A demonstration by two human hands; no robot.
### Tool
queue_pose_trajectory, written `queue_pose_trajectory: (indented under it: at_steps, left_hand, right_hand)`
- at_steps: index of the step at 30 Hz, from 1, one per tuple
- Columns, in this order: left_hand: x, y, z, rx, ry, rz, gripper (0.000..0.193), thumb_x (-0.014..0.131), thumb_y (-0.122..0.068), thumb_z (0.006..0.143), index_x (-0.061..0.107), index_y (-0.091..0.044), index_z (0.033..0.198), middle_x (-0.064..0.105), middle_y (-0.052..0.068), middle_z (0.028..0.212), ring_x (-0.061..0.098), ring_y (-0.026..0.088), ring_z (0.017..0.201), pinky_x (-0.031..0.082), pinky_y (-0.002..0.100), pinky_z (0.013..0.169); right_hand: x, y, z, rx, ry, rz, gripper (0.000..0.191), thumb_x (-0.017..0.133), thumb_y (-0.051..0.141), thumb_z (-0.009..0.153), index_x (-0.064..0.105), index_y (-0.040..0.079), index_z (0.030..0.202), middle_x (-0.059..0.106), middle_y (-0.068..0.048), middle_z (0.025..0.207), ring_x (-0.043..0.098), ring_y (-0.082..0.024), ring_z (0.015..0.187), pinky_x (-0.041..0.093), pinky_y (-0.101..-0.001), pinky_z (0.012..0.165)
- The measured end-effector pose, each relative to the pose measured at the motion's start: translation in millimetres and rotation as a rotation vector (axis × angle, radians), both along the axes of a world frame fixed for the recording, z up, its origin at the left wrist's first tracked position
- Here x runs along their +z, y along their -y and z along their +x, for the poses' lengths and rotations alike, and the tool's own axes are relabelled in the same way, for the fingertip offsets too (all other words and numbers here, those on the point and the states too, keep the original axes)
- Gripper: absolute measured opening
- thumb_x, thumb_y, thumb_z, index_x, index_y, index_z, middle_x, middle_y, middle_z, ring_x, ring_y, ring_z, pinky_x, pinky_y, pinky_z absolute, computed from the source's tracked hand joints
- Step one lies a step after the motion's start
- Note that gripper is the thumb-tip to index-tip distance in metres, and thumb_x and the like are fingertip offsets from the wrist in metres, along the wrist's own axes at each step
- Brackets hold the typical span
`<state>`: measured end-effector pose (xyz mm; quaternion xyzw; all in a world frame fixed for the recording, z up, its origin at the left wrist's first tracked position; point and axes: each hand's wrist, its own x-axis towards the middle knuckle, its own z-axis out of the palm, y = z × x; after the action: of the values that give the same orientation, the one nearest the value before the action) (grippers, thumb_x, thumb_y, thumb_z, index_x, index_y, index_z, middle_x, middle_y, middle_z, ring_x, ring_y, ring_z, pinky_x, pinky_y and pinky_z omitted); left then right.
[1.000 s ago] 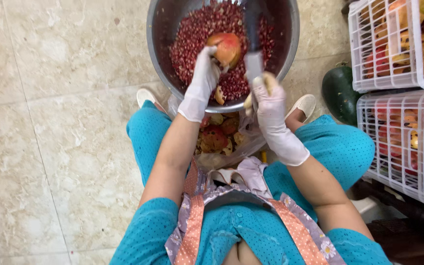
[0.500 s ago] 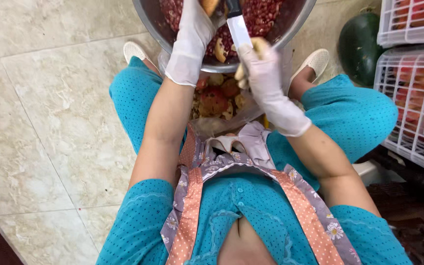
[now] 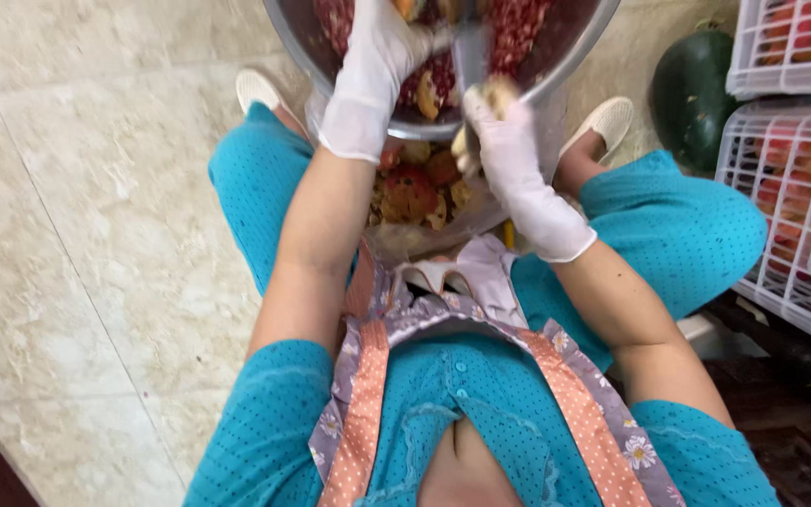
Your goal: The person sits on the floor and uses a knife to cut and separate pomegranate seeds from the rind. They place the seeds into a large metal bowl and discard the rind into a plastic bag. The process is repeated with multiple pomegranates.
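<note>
The left hand [image 3: 377,56], in a white glove, reaches over the rim of the metal bowl [image 3: 570,66] of dark red pomegranate seeds, its fingers curled round a piece of pomegranate [image 3: 409,9] cut off by the top edge. The right hand [image 3: 499,127], also gloved, grips a knife [image 3: 471,52] with a broad pale blade pointing into the bowl. Below lie reddish-yellow peels [image 3: 415,192] in a clear bag.

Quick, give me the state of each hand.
Left hand: over the steel bowl, grip cannot be told.
Right hand: closed on a knife.
</note>
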<state>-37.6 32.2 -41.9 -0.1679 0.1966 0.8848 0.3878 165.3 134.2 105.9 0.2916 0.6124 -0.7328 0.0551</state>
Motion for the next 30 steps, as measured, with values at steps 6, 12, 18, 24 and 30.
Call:
queue_pose_trajectory:
  at_steps: [6, 12, 18, 24, 30]
  left_hand:
    - [15.5, -2.7, -8.6, -0.084, 0.145, -0.027, 0.045, 0.060, -0.028, 0.088, 0.059, -0.006, 0.126, 0.063, 0.017, 0.128, 0.052, 0.041, 0.129, 0.035, 0.076, 0.109]
    - [5.8, 3.7, -9.7, -0.068, 0.133, -0.105, 0.048, 0.064, -0.032, 0.087, 0.059, -0.004, 0.126, 0.061, 0.019, 0.124, 0.056, 0.043, 0.122, 0.049, 0.071, 0.102]
    - [21.4, 16.2, -5.0, -0.268, -0.140, -0.175, 0.043, 0.066, -0.033, 0.088, 0.064, -0.004, 0.120, 0.066, 0.013, 0.115, 0.064, 0.034, 0.109, 0.053, 0.056, 0.093]
    - [25.5, 7.5, 7.3, -0.253, -0.551, -0.539, 0.040, 0.074, -0.031, 0.084, 0.068, -0.010, 0.118, 0.072, 0.004, 0.111, 0.063, 0.020, 0.109, 0.044, 0.045, 0.102]
    - [21.8, 0.4, 5.5, -0.211, -0.473, -0.471, 0.043, 0.077, -0.036, 0.081, 0.070, -0.010, 0.114, 0.070, 0.004, 0.112, 0.062, 0.020, 0.106, 0.038, 0.043, 0.103]
  right_hand:
    - [-7.4, -0.2, -0.9, -0.126, -0.512, 0.082, 0.031, 0.051, 0.030, 0.119, 0.055, 0.002, 0.134, 0.066, -0.006, 0.083, 0.062, -0.016, 0.067, 0.051, -0.0290, 0.061]
    - [-14.9, 10.0, -2.6, -0.138, -0.326, 0.071, 0.026, 0.052, 0.028, 0.116, 0.058, 0.003, 0.113, 0.058, -0.003, 0.064, 0.051, -0.012, 0.047, 0.041, -0.0253, 0.044]
    - [-14.1, 11.4, -4.1, -0.112, -0.151, -0.087, 0.026, 0.055, 0.028, 0.111, 0.059, 0.003, 0.107, 0.061, -0.004, 0.064, 0.055, -0.013, 0.046, 0.044, -0.0264, 0.040]
    - [-1.9, -6.1, -1.6, -0.160, -0.196, -0.140, 0.026, 0.053, 0.029, 0.111, 0.062, 0.005, 0.111, 0.061, -0.003, 0.062, 0.054, -0.013, 0.043, 0.042, -0.0261, 0.040]
    - [-2.7, -11.3, 0.0, -0.273, -0.457, -0.025, 0.031, 0.053, 0.035, 0.113, 0.059, 0.005, 0.119, 0.060, -0.004, 0.067, 0.057, -0.014, 0.051, 0.047, -0.0292, 0.046]
